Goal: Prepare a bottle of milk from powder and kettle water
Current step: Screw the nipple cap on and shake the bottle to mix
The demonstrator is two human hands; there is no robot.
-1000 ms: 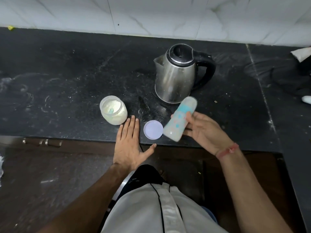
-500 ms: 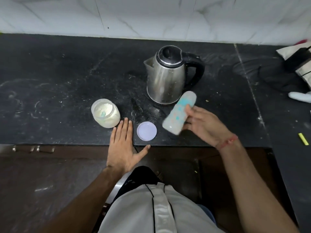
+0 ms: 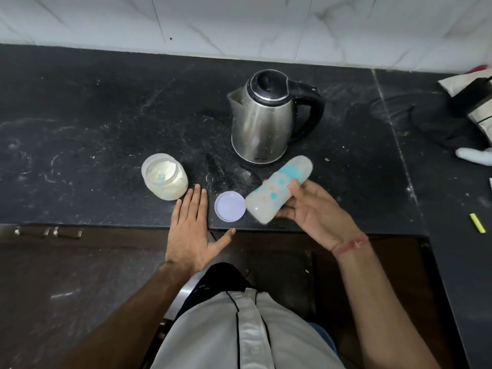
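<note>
A person seen from above at a kitchen counter, both forearms bare to the lower edge of the view, no sleeves visible. The left hand (image 3: 190,230) carries no ring or band. A thin red thread bracelet (image 3: 351,245), tied with a small knot, circles the wrist of the right hand (image 3: 316,211). The torso is covered by a pale grey-white garment (image 3: 239,334) with a raised front placket edged by narrow dark lines; dark clothing (image 3: 223,275) shows below it
</note>
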